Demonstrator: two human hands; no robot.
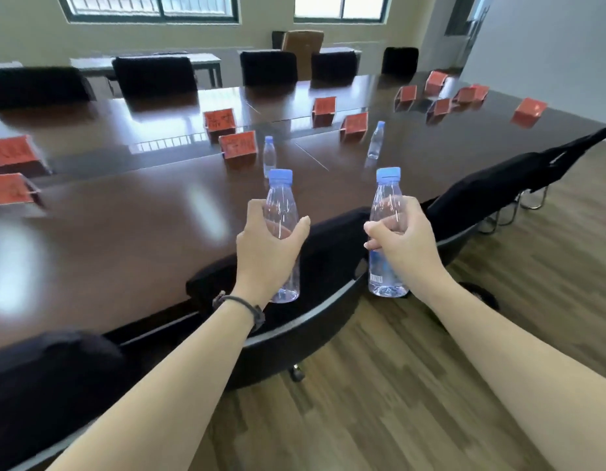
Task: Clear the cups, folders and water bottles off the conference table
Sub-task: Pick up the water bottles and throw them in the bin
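Observation:
I hold two clear water bottles with blue caps, upright, in the air over the chair backs at the near edge of the dark conference table (124, 239). My left hand (265, 248) grips the left bottle (281, 198) around its middle. My right hand (401, 237) grips the right bottle (386, 195), which has a blue label. On the table farther off, two more bottles stand upright: one (269, 156) just behind the left bottle, another (376, 141) to the right. No cups or folders show.
Several red name cards (238, 144) stand across the table. Black chairs (328, 266) line the near edge between me and the table; more chairs (155, 74) sit along the far side. Wood floor (396, 385) lies under me and to the right.

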